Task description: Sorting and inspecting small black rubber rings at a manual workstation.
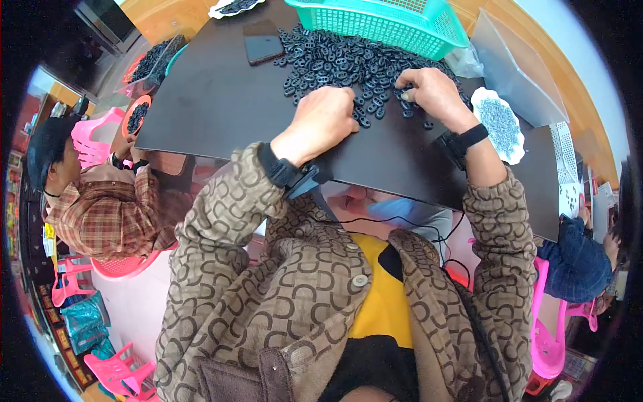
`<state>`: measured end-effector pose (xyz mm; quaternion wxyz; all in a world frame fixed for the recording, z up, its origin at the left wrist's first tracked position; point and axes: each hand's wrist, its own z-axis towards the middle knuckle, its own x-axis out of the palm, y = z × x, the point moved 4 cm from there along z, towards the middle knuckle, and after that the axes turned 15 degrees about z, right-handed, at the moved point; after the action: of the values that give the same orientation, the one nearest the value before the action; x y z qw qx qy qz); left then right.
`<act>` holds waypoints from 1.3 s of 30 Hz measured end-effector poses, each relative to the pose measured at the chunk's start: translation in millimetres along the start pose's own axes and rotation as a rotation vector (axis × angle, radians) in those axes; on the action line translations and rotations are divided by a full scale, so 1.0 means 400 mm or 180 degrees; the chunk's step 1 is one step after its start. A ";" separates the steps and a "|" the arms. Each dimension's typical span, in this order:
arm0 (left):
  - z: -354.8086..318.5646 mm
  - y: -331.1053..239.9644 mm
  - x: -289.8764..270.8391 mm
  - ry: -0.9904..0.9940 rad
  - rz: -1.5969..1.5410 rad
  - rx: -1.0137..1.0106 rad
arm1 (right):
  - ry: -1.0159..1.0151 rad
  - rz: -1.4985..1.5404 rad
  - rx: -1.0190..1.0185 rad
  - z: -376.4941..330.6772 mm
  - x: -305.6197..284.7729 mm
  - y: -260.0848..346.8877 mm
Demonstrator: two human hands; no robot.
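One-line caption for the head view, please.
Both hands, left and right, pick through a heap of small black rings on a dark board.

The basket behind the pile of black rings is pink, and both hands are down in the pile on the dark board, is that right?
Not quite. The basket behind the pile of black rings is teal green, not pink, as the head view shows. The rest holds: the left hand and the right hand are both down in the pile on the dark board.

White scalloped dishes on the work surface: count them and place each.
2 in view: one white dish beside the right hand, one white dish at the top edge, partly cut off; others may be hidden.
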<state>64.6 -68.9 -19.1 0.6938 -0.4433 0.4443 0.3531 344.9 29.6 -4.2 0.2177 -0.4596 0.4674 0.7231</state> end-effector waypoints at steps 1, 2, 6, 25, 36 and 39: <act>0.018 0.003 0.016 -0.0007 0.0002 0.0005 | -0.0006 -0.0024 0.0024 0.000 0.004 -0.013; 0.038 0.007 0.028 -0.0090 0.0152 0.0146 | -0.0006 -0.0049 0.0030 0.006 0.011 -0.021; 0.105 0.001 0.054 -0.0125 0.0442 0.0285 | -0.0005 -0.0131 0.0064 0.019 0.018 -0.034; 0.212 0.083 0.053 -0.0978 -0.1082 -0.0518 | -0.0063 -0.0093 0.0252 0.047 0.044 0.049; 0.215 0.104 0.072 -0.0974 -0.1281 -0.0460 | -0.0162 -0.0547 -0.0007 0.058 0.094 0.040; 0.207 0.111 0.089 -0.1039 -0.1173 -0.0375 | -0.0013 -0.0770 0.0054 0.066 0.115 0.034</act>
<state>63.3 27.2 -48.1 0.7820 -0.4935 0.2169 0.3128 300.4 41.3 -34.0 0.3083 -0.5094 0.4142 0.6884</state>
